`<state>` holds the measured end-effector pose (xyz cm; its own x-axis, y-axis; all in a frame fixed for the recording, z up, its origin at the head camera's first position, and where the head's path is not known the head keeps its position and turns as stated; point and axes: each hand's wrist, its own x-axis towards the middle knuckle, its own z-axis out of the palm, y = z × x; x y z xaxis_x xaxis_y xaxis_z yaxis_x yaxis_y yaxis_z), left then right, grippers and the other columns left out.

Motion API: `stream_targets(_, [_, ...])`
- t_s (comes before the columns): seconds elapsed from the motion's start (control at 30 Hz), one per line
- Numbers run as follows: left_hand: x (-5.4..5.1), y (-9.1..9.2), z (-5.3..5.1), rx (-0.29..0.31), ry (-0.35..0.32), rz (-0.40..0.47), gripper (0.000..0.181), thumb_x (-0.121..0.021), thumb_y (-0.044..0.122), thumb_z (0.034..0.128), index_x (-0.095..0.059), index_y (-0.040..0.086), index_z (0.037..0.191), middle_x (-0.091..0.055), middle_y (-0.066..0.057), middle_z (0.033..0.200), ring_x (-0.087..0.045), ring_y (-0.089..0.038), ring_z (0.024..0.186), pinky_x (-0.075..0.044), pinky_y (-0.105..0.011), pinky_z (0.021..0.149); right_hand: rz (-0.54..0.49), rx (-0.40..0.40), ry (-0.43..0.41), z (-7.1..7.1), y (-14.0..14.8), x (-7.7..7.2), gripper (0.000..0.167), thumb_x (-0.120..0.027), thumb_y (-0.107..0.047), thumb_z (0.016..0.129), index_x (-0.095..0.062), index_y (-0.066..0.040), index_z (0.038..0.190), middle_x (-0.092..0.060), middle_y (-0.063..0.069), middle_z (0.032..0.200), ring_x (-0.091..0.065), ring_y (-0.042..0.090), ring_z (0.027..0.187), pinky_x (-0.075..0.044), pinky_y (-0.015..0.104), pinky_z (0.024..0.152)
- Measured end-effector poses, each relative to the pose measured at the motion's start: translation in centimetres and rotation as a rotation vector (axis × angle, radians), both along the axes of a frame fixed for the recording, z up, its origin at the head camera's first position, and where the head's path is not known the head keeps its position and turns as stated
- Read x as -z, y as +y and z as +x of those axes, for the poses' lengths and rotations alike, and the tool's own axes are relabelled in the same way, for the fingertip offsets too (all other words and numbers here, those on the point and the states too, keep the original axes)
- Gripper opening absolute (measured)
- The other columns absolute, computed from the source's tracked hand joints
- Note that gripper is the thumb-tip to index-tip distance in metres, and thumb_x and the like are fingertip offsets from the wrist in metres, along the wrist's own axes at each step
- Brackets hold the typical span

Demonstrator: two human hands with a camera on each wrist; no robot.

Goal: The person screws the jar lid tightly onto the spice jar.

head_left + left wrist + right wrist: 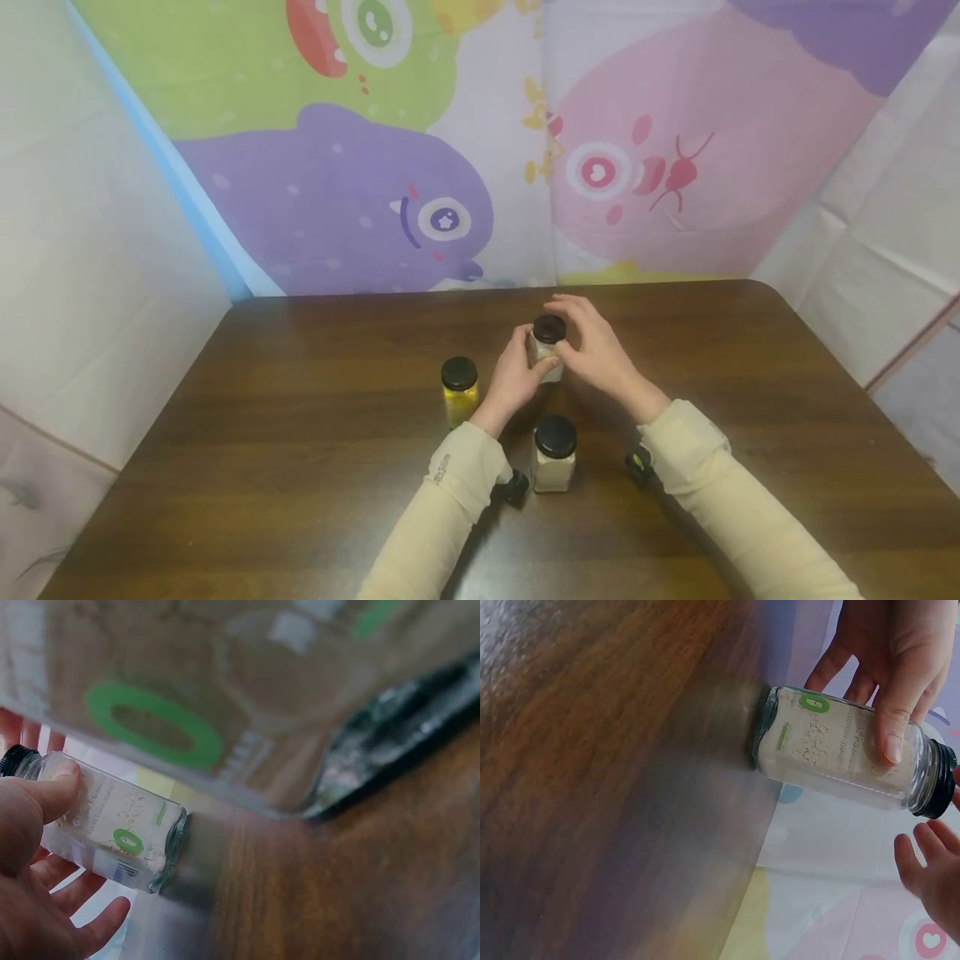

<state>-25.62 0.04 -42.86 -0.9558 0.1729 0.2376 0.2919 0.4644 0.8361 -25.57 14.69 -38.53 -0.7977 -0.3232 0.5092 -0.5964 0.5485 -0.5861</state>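
Note:
A square glass jar of pale powder stands upright towards the back of the table, its black lid on top. My left hand holds its body from the left, with the thumb across the labelled face in the left wrist view. Around the lid's right side my right hand is spread, fingers loosely bent. The right wrist view shows several right fingers apart from the lid; a fingertip at the frame edge is by the lid, contact unclear. A green oval marks the jar's label.
A second jar of pale contents with a black lid stands between my forearms. Beside my left wrist is a black-lidded jar with yellow contents. A patterned cloth hangs behind the wooden table.

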Motion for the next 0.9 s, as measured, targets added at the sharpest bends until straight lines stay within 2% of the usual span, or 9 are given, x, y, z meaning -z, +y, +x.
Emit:
stream_targets(0.1, [0.0, 0.0, 0.0, 0.002, -0.005, 0.001, 0.054, -0.066, 0.024, 0.083, -0.04, 0.003, 0.125, -0.053, -0.018, 0.12, -0.054, -0.029, 0.106, -0.044, -0.042, 0.089, 0.047, -0.036, -0.061, 0.0, 0.0, 0.0, 0.055, -0.05, 0.002, 0.074, -0.047, -0.007, 0.129, -0.042, 0.012, 0.137, -0.04, 0.027, 0.125, -0.037, 0.045, 0.096])
stream_targets(0.27, [0.1, 0.1, 0.1, 0.003, -0.009, 0.0, 0.054, -0.066, 0.024, 0.0826, -0.04, 0.003, 0.124, -0.054, -0.018, 0.118, -0.054, -0.028, 0.105, -0.044, -0.041, 0.089, 0.066, -0.024, -0.106, 0.1, 0.2, 0.3, 0.054, -0.05, -0.001, 0.078, -0.044, -0.009, 0.132, -0.048, 0.01, 0.133, -0.046, 0.025, 0.12, -0.039, 0.043, 0.095])
stream_targets(0.53, [0.0, 0.0, 0.1, 0.005, 0.011, 0.006, 0.054, -0.067, 0.023, 0.0824, -0.04, 0.003, 0.124, -0.053, -0.018, 0.121, -0.053, -0.029, 0.108, -0.043, -0.042, 0.091, 0.02, 0.029, -0.086, 0.3, 0.7, 0.3, 0.044, -0.054, -0.005, 0.081, -0.05, -0.007, 0.124, -0.056, 0.01, 0.121, -0.053, 0.026, 0.111, -0.04, 0.044, 0.093])
stream_targets(0.9, [0.1, 0.1, 0.1, -0.008, 0.0, -0.001, 0.054, -0.067, 0.023, 0.0821, -0.04, 0.003, 0.124, -0.053, -0.018, 0.121, -0.054, -0.029, 0.108, -0.043, -0.042, 0.091, -0.037, 0.084, -0.037, 0.5, 1.2, 0.5, 0.03, -0.06, -0.005, 0.082, -0.057, -0.003, 0.112, -0.061, 0.013, 0.107, -0.059, 0.027, 0.096, -0.045, 0.043, 0.084])
